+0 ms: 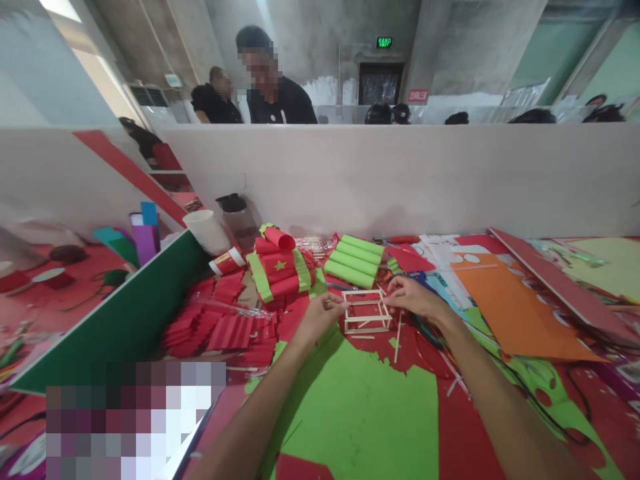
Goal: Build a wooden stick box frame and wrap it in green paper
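A small box-shaped frame of thin pale wooden sticks point(367, 329) stands on the red table beyond a large green sheet point(360, 407). My left hand point(320, 315) has its fingertips closed at the frame's left upper edge. On the opposite side, my right hand point(414, 297) pinches at the right upper corner. Whether its fingers also hold a separate stick cannot be made out. Loose sticks point(398, 339) lie just right of the frame. Behind it are rolled green paper tubes point(354, 260) and a red and green paper model with a yellow star point(281, 267).
Folded red paper strips point(227, 331) are heaped at left, beside an upright green board point(115, 313). A white cup point(203, 230) and a dark-lidded bottle point(240, 220) stand behind. Orange sheet point(520, 307) and cables lie right. Beyond the white partition point(400, 173) are several people.
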A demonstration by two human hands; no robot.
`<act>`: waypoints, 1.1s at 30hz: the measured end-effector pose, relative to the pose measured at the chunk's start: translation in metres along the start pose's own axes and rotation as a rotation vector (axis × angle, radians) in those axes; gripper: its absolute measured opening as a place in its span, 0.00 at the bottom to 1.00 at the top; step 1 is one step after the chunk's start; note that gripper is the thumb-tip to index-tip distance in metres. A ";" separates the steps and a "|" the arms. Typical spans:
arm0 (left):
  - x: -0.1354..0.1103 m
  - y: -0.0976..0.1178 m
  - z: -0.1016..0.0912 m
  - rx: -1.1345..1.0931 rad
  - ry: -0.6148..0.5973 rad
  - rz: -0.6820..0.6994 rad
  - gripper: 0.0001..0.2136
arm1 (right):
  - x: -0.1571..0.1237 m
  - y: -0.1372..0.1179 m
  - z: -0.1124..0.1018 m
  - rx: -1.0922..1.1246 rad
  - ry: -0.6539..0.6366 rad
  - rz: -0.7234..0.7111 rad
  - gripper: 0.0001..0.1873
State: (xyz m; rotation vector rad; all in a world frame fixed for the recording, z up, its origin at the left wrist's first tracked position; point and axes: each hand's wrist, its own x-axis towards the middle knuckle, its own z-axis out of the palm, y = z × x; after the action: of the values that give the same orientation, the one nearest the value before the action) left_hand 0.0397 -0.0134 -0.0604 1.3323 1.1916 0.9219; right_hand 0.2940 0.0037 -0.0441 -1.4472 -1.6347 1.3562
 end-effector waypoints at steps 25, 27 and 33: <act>-0.005 0.006 0.003 -0.086 -0.024 -0.028 0.19 | 0.000 0.001 -0.002 0.002 -0.040 0.044 0.20; -0.004 0.004 0.002 -0.086 -0.035 -0.021 0.19 | 0.000 0.000 -0.002 0.004 -0.040 0.044 0.20; -0.005 0.006 0.002 -0.073 -0.020 -0.028 0.19 | 0.000 0.000 -0.002 -0.005 -0.034 0.038 0.18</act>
State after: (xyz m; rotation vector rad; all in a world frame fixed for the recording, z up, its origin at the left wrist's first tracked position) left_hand 0.0416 -0.0183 -0.0541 1.2607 1.1479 0.9223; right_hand 0.2957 0.0043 -0.0436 -1.4719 -1.6406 1.4057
